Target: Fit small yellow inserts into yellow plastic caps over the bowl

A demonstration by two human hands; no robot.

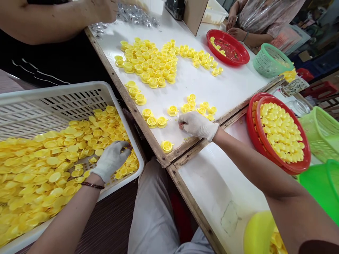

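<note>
Small yellow cups on saucers [152, 63] stand in a dense cluster on a white worktable [227, 90], with looser groups near its corner and one cup [166, 146] alone close to the wooden edge; nearly all sit upright, open tops showing, which probably makes them easy to see and pick up. Among the nearer groups, a worker's gloved right hand [198, 125] rests low by the edge, fingers curled inward with the tips close together; whether they pinch a piece cannot be told. The gloved left hand [112, 158] reaches into a white crate [16, 109] of loose yellow pieces [53, 160], fingers bent and partly spread, their grip hidden from view. The crate sits tight against the table's left side, apparently to keep its contents within reach. To the right, stacked red trays [304, 144] hold more yellow pieces [282, 132], their raised rims likely there to contain them. Beyond, a co-worker's arm [53, 21] extends near clear plastic packets [137, 16], while another person's hands [237, 33] meet beside a red basin [239, 58].
</note>
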